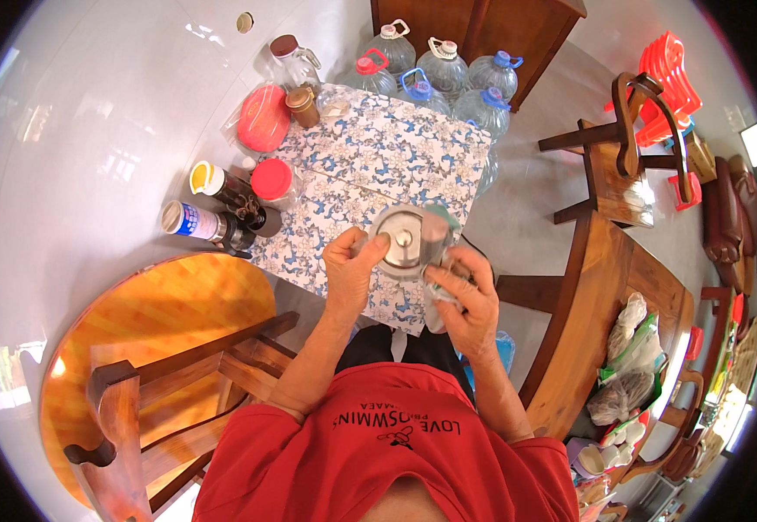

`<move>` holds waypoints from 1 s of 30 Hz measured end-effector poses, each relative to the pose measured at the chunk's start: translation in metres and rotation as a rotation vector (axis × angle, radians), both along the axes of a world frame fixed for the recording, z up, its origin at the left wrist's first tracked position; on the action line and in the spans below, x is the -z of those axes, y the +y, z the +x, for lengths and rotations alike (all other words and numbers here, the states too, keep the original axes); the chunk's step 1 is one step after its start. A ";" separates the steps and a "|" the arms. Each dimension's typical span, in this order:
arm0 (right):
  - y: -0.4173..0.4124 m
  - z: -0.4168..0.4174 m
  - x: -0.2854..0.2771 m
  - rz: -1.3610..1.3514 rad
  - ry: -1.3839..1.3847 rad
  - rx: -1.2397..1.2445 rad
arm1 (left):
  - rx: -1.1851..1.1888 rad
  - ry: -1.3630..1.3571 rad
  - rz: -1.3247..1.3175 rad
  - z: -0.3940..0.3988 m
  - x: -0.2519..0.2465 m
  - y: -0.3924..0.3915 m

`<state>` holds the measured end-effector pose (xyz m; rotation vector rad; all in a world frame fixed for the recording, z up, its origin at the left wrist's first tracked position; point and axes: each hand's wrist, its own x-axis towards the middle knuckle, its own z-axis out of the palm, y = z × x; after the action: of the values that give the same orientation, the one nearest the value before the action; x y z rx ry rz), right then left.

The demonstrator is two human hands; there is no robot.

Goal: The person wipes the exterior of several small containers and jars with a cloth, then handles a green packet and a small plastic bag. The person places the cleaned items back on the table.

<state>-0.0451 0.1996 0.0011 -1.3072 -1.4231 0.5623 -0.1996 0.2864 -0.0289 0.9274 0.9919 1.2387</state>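
Observation:
My left hand [350, 267] grips the near left rim of a round, shiny metal lid [391, 258] with a small knob at its centre. The thumb lies on top of the rim. In my right hand [463, 290] is a crumpled grey-green cloth [440, 225], blurred, which overlaps the lid's right side. Part of the cloth hangs below my fingers. Both hands are above the near part of a small table [385, 140] covered with a blue and white floral pattern. Whether the cloth presses on the lid is hard to tell.
Along the table's left edge stand a red-lidded jar [271, 179], a thermos flask [189, 220] and a brown jar [303, 107]. Several large plastic water bottles [444, 62] crowd the far side. A wooden chair [241, 365] is at lower left, a wooden bench [581, 313] at right.

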 end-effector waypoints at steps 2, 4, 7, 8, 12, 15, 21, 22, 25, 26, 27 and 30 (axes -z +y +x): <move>-0.010 0.001 0.004 -0.028 0.007 -0.070 | -0.066 -0.075 -0.029 0.002 -0.002 0.002; -0.009 0.003 -0.006 -0.049 0.047 -0.037 | -0.033 -0.020 0.005 0.002 -0.014 0.001; -0.005 0.010 -0.021 -0.141 0.644 0.274 | 0.046 0.286 0.150 -0.001 -0.017 -0.004; -0.002 0.012 -0.029 -0.127 0.658 0.279 | 0.077 0.426 0.213 -0.003 -0.016 -0.007; 0.028 0.014 -0.042 0.106 -0.226 -0.162 | 0.240 0.408 0.455 0.005 -0.016 -0.018; 0.036 0.011 -0.040 0.117 -0.217 -0.270 | 0.349 0.381 0.301 0.000 -0.017 -0.021; 0.052 0.019 -0.050 -0.176 -0.232 -0.473 | 0.390 0.165 0.237 0.007 -0.015 -0.030; 0.055 0.021 -0.048 -0.186 -0.225 -0.496 | 0.386 0.160 0.274 0.008 -0.013 -0.030; 0.058 0.026 -0.040 -0.534 0.326 -0.577 | 0.467 0.239 0.347 -0.004 -0.017 -0.025; 0.057 0.027 -0.038 -0.535 0.490 -0.577 | 0.449 0.207 0.326 -0.003 -0.019 -0.026; 0.053 0.026 -0.035 -0.533 0.656 -0.575 | 0.431 0.175 0.303 -0.003 -0.023 -0.026; 0.043 0.020 -0.021 -0.424 0.857 -0.444 | 0.358 0.190 0.245 -0.006 -0.016 -0.021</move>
<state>-0.0252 0.2422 0.0220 -0.8520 -0.8677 1.5720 -0.2060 0.2655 -0.0131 1.3702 0.7847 0.9930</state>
